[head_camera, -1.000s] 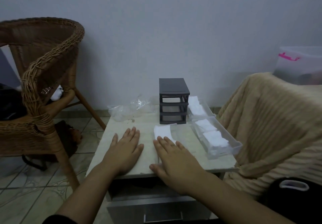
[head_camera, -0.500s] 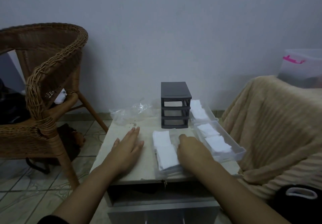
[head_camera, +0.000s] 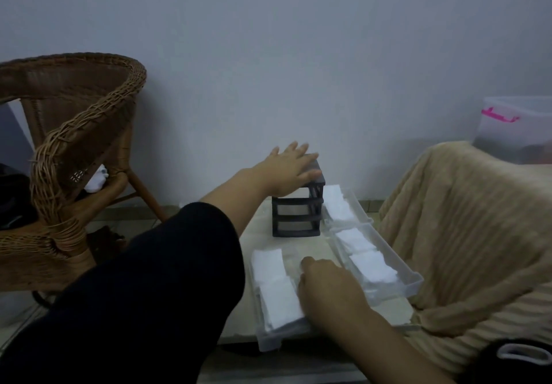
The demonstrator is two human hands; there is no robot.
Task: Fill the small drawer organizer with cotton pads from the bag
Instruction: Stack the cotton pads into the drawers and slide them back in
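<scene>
On the worktop (head_camera: 259, 235) by the wall (head_camera: 298, 55), clear drawers (head_camera: 415, 285) hold cotton pads (head_camera: 276, 297); left hand (head_camera: 291, 168) spread flat atop organizer (head_camera: 295, 219), right hand (head_camera: 328, 289) grip unclear.

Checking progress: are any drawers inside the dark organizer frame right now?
No, the organizer frame's slots are empty; all three clear drawers lie on the table.

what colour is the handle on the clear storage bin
Bright pink handle, clearest in the head view.

No readable text, labels or numbers.
</scene>
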